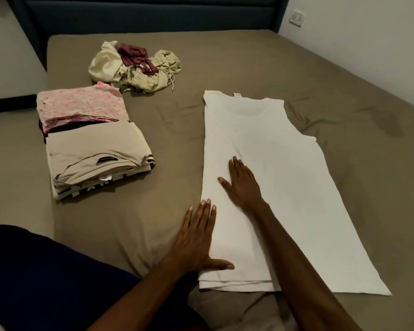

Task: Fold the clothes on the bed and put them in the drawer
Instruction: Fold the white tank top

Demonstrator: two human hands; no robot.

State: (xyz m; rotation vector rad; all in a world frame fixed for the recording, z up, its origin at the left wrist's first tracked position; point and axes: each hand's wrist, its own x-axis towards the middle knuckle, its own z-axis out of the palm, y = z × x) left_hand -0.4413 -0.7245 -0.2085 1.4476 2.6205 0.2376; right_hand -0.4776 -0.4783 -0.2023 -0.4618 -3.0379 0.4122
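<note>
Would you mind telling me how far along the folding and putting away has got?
Done: a stack of folded clothes sits on the bed. In hand: the white tank top has its left side folded in, with the left hand flat on that edge and the right hand pressing the fold. Left: the crumpled pile is unfolded, and nothing has reached a drawer, which is out of view.

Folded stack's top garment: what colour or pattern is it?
Pink floral print on a pale ground, the top garment of the stack, clearest in the head view.
</note>
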